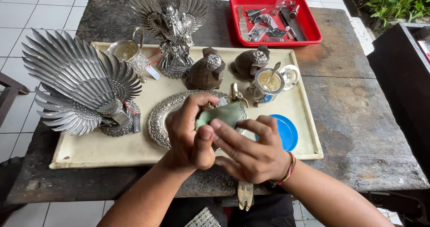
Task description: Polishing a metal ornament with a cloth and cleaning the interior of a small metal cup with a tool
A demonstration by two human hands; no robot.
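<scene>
My left hand (190, 133) and my right hand (251, 148) meet over the front of a cream tray (309, 133). Both grip a pale green cloth (221, 115) wrapped around a small gold-coloured piece (237, 95) that sticks out at the top. My left thumb presses on the cloth; my right fingers lie flat against it. Under my hands lies an ornate oval silver plate (163, 112). A blue round lid (284, 130) sits on the tray just right of my right hand.
On the tray stand a silver peacock figure (78, 86), a winged silver statue (172, 25), a silver pitcher (130, 52), two dark turtle figures (206, 70), and a silver cup with spoon (268, 83). A red tray (313, 27) of small tools sits behind on the worn wooden table (358, 119).
</scene>
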